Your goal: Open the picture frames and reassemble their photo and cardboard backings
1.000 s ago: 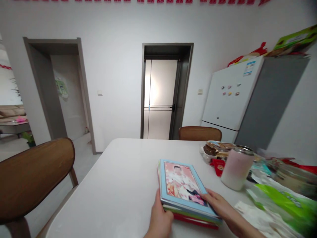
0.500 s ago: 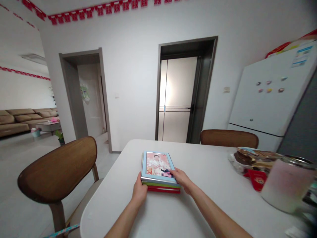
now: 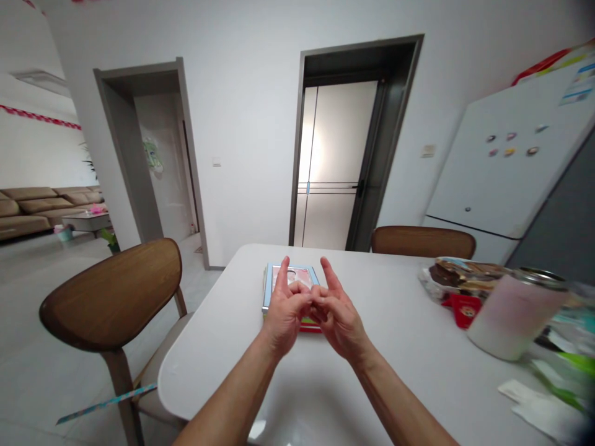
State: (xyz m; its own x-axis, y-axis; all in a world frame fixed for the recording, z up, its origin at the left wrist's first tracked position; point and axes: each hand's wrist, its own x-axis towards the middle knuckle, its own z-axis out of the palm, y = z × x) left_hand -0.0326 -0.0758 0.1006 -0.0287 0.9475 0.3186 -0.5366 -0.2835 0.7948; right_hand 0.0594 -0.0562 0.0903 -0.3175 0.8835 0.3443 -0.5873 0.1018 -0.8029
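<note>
A stack of thin books or framed pictures (image 3: 268, 286) lies on the white table (image 3: 199, 365); the top one has a light blue border around a pink photo, with green and red edges below. In front of it, raised above the table, are my left hand (image 3: 284, 313) and my right hand (image 3: 341, 319). Both index fingers point up while the other fingers curl inward, and the hands touch at the fingertips. Nothing shows in either hand. Together they hide much of the stack.
On the table's right are a plastic-wrapped bundle (image 3: 446, 280), a red packet (image 3: 465, 310), a pinkish canister (image 3: 517, 319) and crumpled white tissue (image 3: 542, 406). Brown chairs stand at the left (image 3: 116, 297) and far side (image 3: 423, 241).
Both hands have let go of the stack, lifted and come together in front of it, index fingers now raised. The view has shifted down slightly.
</note>
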